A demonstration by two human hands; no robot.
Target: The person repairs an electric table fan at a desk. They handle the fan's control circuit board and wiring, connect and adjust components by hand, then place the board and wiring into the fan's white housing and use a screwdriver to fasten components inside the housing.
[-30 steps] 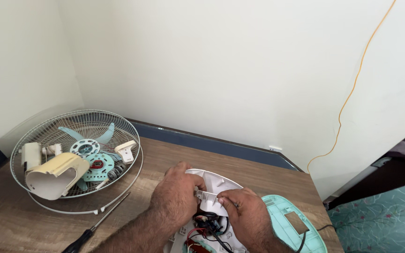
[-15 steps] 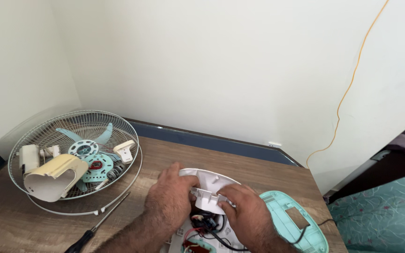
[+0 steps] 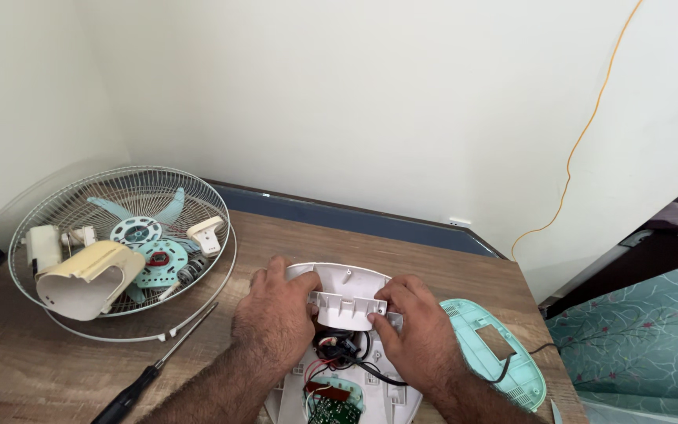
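White plastic bracket is gripped by both hands, left hand and right hand, over the open fan base on the table, with screwdriver, wire grille and mint cover lying alongside.

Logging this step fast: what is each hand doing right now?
Left hand: closed on the left end of the white plastic bracket.
Right hand: closed on the bracket's right end, over the white fan base.
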